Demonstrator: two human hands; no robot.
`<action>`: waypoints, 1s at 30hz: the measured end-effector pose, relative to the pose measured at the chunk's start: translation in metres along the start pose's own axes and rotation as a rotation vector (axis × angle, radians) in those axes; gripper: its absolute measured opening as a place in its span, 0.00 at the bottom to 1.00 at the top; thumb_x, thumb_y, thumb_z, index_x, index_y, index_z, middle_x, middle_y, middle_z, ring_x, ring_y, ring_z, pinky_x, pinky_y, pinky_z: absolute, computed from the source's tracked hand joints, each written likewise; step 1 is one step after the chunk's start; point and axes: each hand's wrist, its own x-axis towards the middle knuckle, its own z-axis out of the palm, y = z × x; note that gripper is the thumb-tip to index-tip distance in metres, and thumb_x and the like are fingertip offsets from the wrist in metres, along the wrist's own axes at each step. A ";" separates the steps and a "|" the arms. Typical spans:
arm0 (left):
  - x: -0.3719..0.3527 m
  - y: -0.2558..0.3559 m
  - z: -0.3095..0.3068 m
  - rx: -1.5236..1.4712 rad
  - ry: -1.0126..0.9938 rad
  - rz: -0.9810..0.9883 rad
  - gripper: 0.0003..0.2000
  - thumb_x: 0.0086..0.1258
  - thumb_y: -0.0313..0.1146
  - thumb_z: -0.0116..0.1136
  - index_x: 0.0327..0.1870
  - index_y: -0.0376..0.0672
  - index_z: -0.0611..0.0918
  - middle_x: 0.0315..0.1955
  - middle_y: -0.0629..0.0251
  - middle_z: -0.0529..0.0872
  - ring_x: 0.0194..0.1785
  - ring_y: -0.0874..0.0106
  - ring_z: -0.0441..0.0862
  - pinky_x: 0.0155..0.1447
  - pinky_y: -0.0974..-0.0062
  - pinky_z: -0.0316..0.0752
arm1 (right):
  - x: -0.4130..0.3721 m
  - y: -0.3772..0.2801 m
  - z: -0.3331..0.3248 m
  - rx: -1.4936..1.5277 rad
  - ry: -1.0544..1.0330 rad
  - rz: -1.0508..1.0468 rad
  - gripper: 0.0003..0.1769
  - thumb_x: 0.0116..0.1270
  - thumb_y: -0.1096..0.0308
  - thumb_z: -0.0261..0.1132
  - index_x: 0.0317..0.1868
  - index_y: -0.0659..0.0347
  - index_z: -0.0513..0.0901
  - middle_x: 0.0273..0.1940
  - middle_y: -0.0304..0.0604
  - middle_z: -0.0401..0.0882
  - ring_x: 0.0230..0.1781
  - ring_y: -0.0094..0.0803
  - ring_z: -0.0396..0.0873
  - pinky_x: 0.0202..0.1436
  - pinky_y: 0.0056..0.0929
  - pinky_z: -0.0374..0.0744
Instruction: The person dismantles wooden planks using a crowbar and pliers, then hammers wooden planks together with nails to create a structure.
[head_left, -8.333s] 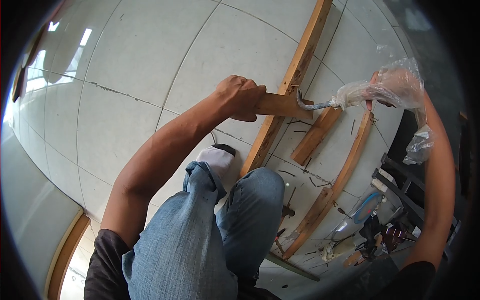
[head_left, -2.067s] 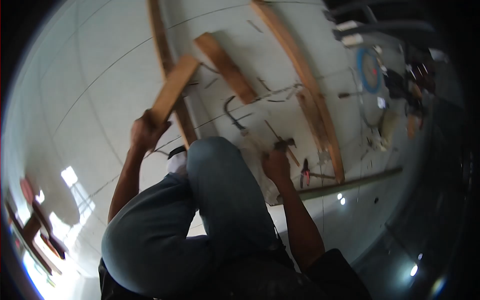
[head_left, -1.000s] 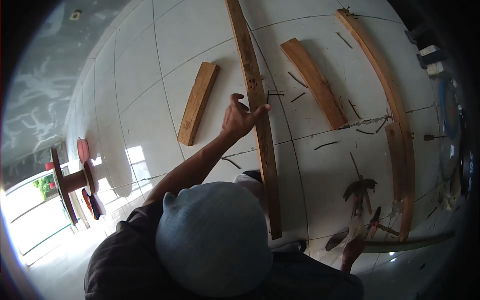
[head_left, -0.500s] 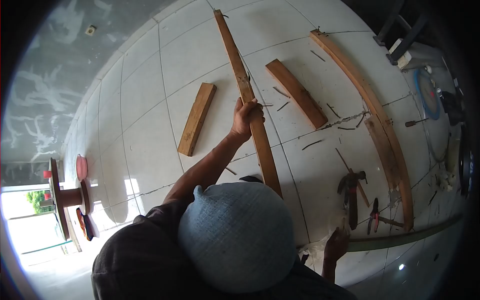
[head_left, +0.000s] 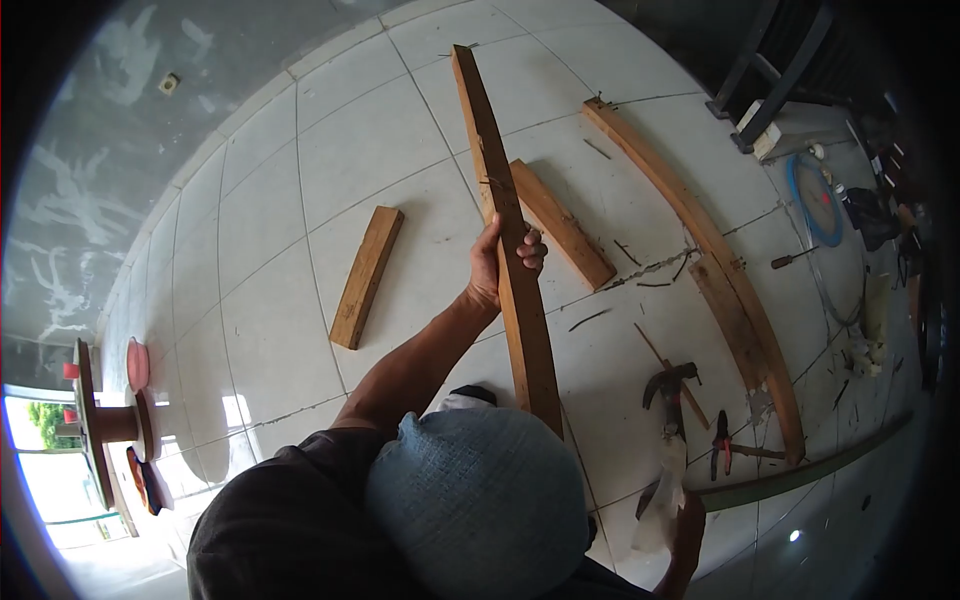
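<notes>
My left hand (head_left: pixel 508 262) is closed round the middle of a long wooden beam (head_left: pixel 522 310), raised at a slant. Nails stick out near the beam's far end, and its near end passes behind a blue cloth cap (head_left: pixel 478 500). At the lower right, my right hand (head_left: pixel 688 522) is closed on crumpled clear plastic (head_left: pixel 660 512); its fingertips are partly hidden. Just beyond the plastic lies a claw hammer (head_left: pixel 670 388), the lower part of its handle covered by it. Red-handled pliers (head_left: pixel 720 440) lie to the right of the hammer.
A short wood block (head_left: pixel 366 278) lies left on the tiles, another (head_left: pixel 565 228) behind the beam. Long curved-looking timber (head_left: pixel 720 250) runs down the right side, with loose nails nearby. Farther right are a screwdriver (head_left: pixel 795 258) and blue hose (head_left: pixel 812 200). A spool (head_left: pixel 115 424) stands far left.
The view has shifted. My left hand's grip on the beam has changed, with the fingers now showing at its right side. My right hand and the plastic have moved lower, closer to the hammer handle.
</notes>
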 end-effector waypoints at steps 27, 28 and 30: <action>0.005 -0.012 0.086 0.975 0.122 0.153 0.18 0.73 0.46 0.64 0.47 0.43 0.72 0.32 0.64 0.78 0.32 0.72 0.77 0.34 0.69 0.76 | -0.004 -0.007 -0.009 0.358 0.620 0.116 0.28 0.69 0.78 0.61 0.70 0.64 0.70 0.57 0.55 0.76 0.48 0.43 0.82 0.54 0.40 0.81; 0.012 -0.005 0.091 1.025 0.126 0.168 0.20 0.75 0.52 0.60 0.47 0.42 0.72 0.32 0.64 0.78 0.32 0.72 0.78 0.32 0.70 0.76 | -0.002 -0.003 -0.009 0.354 0.623 0.117 0.28 0.69 0.79 0.61 0.70 0.64 0.70 0.57 0.55 0.75 0.48 0.43 0.82 0.54 0.39 0.81; 0.023 0.013 0.118 1.112 0.112 0.183 0.25 0.77 0.59 0.52 0.46 0.42 0.73 0.32 0.64 0.78 0.32 0.72 0.77 0.33 0.71 0.75 | -0.007 -0.002 -0.011 0.345 0.621 0.133 0.28 0.68 0.80 0.62 0.69 0.65 0.70 0.58 0.56 0.75 0.47 0.43 0.82 0.53 0.38 0.81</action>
